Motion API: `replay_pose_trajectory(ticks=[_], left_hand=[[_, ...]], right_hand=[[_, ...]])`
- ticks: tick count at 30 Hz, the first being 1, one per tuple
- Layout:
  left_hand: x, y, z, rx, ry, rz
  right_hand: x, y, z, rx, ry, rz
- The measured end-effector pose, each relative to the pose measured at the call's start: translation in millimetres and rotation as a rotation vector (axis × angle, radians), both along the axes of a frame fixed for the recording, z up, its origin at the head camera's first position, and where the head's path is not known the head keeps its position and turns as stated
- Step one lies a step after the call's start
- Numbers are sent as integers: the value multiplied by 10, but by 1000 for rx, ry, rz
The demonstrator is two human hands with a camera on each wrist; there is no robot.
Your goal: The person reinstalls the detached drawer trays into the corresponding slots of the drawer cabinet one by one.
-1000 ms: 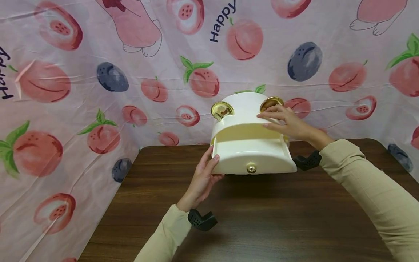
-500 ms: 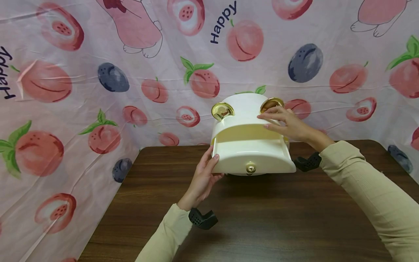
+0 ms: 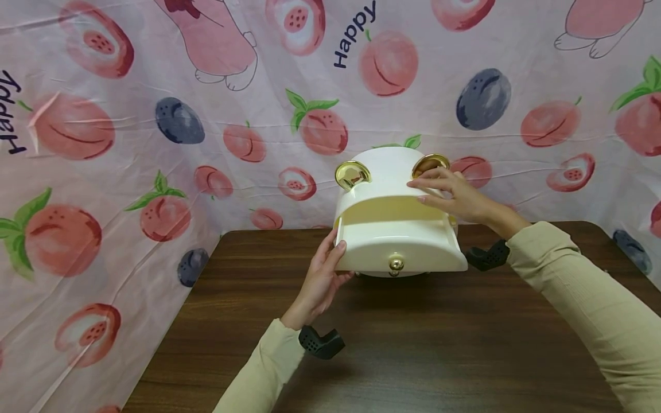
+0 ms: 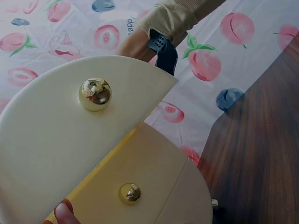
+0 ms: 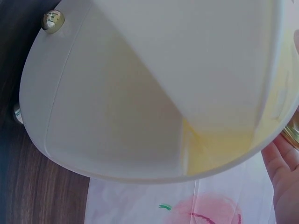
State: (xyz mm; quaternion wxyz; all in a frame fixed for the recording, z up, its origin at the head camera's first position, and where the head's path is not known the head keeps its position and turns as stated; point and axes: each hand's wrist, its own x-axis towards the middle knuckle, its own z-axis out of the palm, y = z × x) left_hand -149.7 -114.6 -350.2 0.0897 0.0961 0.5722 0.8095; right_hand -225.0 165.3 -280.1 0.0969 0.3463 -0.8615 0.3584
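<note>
A small rounded white drawer box (image 3: 384, 172) with two gold ear-shaped discs stands toward the back of the table. Its upper drawer (image 3: 369, 252) is pulled out toward me, with a gold ball knob (image 3: 396, 263) on the front. My left hand (image 3: 320, 281) grips the drawer's left corner, thumb on the front and the other fingers partly hidden. My right hand (image 3: 457, 195) rests its fingertips on the box's top beside the right gold disc (image 3: 431, 164), fingers fairly straight. A lower front with another gold knob (image 4: 129, 192) shows in the left wrist view.
The dark wood table (image 3: 413, 344) reaches forward to a hung cloth (image 3: 248, 189) printed with fruit, which also covers the left side. Each wrist carries a black camera mount (image 3: 321, 342). Short metallic feet (image 5: 53, 21) show at the box's base in the right wrist view.
Hands, drawer and box hold nearly the same place throughout; only a slight shift of the head view shows.
</note>
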Motion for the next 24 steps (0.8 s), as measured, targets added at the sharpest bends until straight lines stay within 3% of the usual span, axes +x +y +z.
replay_pose_trajectory(ticks=[24], left_hand=[[-99, 34, -12, 15, 13, 21]], right_hand=[[-19, -7, -46, 2, 42, 9]])
